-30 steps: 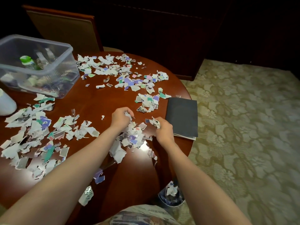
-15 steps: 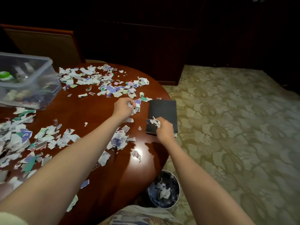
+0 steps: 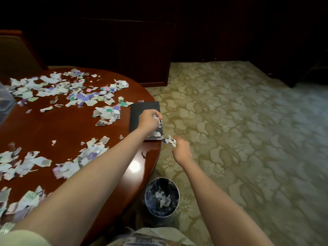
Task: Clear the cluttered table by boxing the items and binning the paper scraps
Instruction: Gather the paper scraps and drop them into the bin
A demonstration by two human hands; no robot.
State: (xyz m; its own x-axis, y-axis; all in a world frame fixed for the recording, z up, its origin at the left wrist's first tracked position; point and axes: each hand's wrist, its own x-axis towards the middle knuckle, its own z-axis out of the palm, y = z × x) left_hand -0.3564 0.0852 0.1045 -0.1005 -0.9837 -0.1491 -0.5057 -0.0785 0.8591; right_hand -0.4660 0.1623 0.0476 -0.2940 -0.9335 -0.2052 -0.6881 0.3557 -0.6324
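Torn paper scraps [image 3: 74, 93] lie scattered over the round dark-red wooden table [image 3: 53, 128]. My left hand [image 3: 148, 121] grips a bunch of scraps above a black notebook [image 3: 140, 110] at the table's right edge. My right hand [image 3: 181, 148] holds another bunch of scraps just past the table edge, over the carpet. A round metal bin [image 3: 161, 197] with scraps inside stands on the floor below and a little nearer than both hands. The corner of a clear plastic box [image 3: 6, 102] shows at the far left.
Patterned green carpet [image 3: 239, 130] covers the floor to the right. A chair back [image 3: 16, 50] stands behind the table at the left. Dark wooden furniture [image 3: 124, 41] lines the back wall. More scraps [image 3: 26, 162] lie on the near left of the table.
Both hands have moved right with their scraps, the left from the table's middle to over the notebook, the right off the table edge. The view has swung right, so the plastic box is nearly out of sight.
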